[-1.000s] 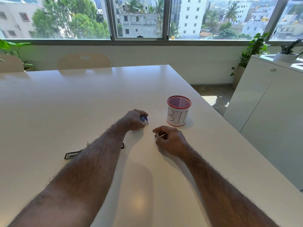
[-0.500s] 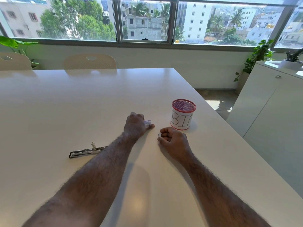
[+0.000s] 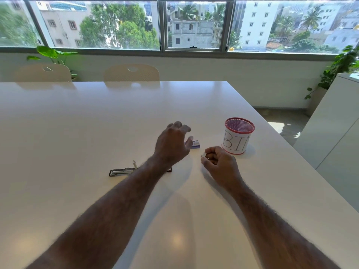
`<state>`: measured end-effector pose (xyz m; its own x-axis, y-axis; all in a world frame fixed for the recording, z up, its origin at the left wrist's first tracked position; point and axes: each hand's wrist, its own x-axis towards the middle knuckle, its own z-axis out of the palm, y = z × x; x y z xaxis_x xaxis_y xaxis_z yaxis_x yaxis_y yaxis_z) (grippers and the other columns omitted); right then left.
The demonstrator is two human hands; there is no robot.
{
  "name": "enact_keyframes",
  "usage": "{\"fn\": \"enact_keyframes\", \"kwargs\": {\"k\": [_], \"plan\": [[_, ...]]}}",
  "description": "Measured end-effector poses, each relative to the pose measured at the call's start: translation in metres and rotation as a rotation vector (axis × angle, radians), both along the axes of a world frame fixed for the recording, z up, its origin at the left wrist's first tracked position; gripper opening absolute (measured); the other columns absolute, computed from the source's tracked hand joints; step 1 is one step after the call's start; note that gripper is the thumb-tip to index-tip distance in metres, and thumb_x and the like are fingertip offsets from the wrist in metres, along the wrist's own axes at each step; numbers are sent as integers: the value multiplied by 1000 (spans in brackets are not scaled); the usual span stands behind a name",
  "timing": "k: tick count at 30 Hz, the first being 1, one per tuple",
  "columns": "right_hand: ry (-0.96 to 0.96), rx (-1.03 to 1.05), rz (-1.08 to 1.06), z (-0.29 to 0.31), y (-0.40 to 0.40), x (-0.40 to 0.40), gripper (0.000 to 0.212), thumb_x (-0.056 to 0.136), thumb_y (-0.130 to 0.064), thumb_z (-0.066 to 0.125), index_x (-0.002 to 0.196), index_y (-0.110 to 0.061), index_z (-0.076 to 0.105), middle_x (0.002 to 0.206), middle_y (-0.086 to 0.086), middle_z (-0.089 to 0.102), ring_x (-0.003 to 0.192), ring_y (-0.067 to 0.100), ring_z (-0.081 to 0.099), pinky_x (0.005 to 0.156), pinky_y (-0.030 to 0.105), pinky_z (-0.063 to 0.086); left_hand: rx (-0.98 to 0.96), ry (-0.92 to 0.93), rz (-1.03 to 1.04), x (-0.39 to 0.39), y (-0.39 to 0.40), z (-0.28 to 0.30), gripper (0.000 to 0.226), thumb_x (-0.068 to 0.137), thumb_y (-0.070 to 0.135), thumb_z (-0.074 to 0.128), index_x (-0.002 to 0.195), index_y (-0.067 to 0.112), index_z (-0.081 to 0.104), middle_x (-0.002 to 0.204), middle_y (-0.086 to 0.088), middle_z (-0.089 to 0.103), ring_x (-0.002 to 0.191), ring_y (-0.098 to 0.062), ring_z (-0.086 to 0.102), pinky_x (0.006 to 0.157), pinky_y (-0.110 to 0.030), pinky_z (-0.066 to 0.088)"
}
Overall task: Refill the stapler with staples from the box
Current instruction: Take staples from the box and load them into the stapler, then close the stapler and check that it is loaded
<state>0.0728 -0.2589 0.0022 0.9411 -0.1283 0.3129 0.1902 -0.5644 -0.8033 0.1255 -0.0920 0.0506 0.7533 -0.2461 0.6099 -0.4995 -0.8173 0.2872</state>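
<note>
Bright daylight pours in from the windows (image 3: 101,24) at twelve o'clock, and the buildings and trees beyond them look slightly washed out. The glossy white table (image 3: 77,133) takes a broad sheen, with soft round glare spots toward six o'clock and pale reflections of the chairs (image 3: 132,72) at its far edge. Soft shadows fall toward the camera beneath both forearms and at the foot of the red mesh cup (image 3: 238,138). The left hand (image 3: 172,144) is smeared by motion blur at its fingertips. Wide-angle distortion bows the window frame and stretches the forearms near the lower corners.
</note>
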Motion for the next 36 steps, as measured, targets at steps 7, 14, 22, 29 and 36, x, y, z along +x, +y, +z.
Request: {"fn": "enact_keyframes", "kwargs": {"k": [7,14,22,29,36], "plan": [[-69,-144,335,5,49,-8,24,84,-24,72,106,-20,66,114,-6,65,101,9,62,79,23,54,-175,-46,125,-13,76,15,28,81,3,49,98,11,69,97,-10,69,90,-27,62,80,-33,49],[26,-356,506,1,74,-7,25,79,-33,75,103,-29,68,135,0,56,122,16,49,96,24,33,-189,522,187,-31,149,-7,34,72,5,45,92,18,70,101,-8,67,95,-28,61,85,-28,46],[6,-456,463,-5,81,-7,25,80,-33,70,104,-24,69,124,-4,62,117,12,48,94,28,42,-43,708,245,-52,173,-26,22,69,29,62,90,30,67,118,2,51,117,-23,42,104,-40,34],[-23,-430,453,-5,77,-12,22,80,-34,68,99,-24,71,118,-8,62,108,6,46,88,23,41,-66,660,92,-48,186,-35,11,84,18,68,90,25,61,101,1,55,98,-17,46,86,-31,40],[-12,-386,451,-3,75,-12,22,81,-29,69,101,-22,73,119,-7,64,107,8,49,87,20,36,-703,751,-64,-49,182,-37,13,82,3,70,91,11,66,77,-2,61,64,-8,53,58,-13,46]]}}
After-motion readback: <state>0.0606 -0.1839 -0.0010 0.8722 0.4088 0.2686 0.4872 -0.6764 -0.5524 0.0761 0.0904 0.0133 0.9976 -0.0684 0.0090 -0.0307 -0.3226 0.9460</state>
